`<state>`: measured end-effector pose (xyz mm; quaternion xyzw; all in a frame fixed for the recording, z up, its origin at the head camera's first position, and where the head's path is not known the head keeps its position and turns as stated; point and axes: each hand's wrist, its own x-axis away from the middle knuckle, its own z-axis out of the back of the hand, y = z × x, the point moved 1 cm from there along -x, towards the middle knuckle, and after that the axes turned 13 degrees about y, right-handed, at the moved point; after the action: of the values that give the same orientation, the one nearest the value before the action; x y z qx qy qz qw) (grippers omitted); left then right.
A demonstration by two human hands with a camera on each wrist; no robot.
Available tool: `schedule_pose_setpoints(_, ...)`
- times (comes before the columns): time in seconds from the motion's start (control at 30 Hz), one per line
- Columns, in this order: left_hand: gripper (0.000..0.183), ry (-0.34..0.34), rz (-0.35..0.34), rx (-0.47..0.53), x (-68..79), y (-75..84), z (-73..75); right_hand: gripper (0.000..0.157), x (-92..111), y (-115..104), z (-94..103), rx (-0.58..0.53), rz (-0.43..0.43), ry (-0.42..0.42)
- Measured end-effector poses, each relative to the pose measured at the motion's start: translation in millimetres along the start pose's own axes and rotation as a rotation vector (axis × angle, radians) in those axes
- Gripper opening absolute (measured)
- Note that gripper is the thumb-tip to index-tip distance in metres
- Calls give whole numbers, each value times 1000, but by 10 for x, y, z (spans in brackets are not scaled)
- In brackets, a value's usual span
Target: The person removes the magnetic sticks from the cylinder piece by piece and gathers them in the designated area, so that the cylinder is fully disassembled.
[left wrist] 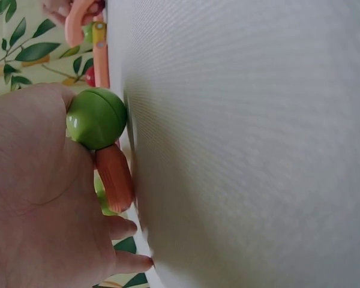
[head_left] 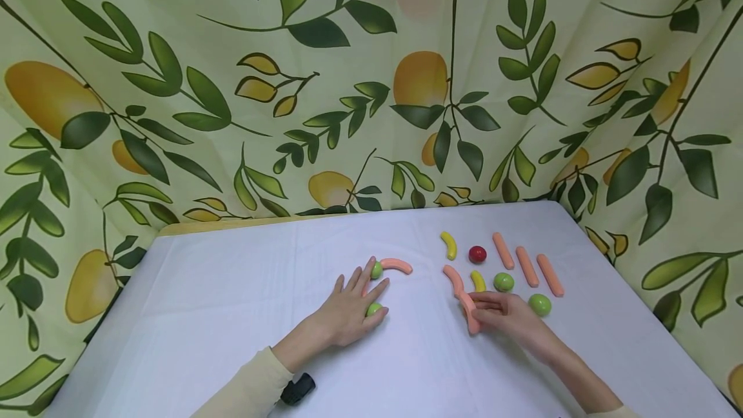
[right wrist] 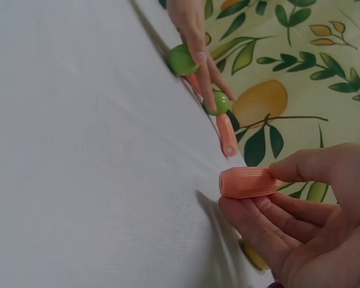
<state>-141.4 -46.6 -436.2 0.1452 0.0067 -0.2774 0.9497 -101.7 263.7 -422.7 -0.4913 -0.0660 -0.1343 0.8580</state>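
In the head view my left hand lies with fingers spread over two green balls and a pink-orange piece between them, partly hidden. The left wrist view shows the near green ball touching the ribbed pink-orange piece under the palm. A curved pink-orange stick extends right from the far ball. My right hand pinches another curved pink-orange stick between thumb and fingers. Beyond it, a similar curved stick lies on the table; whether the two touch I cannot tell.
Right of centre lie two yellow curved pieces, a red ball, two more green balls and three straight pink-orange sticks. A white cloth covers the table. Leaf-patterned curtain surrounds it. A black object sits by my left sleeve.
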Motion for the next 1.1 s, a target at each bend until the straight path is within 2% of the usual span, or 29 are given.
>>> schedule_pose_setpoints(0.57,60,0,5,16,-1,-8,-11,42,41,73,-63,124,22,47)
schedule_pose_setpoints(1.1,60,14,4,29,5,-10,-12,31,75,85,38,203,158,117)
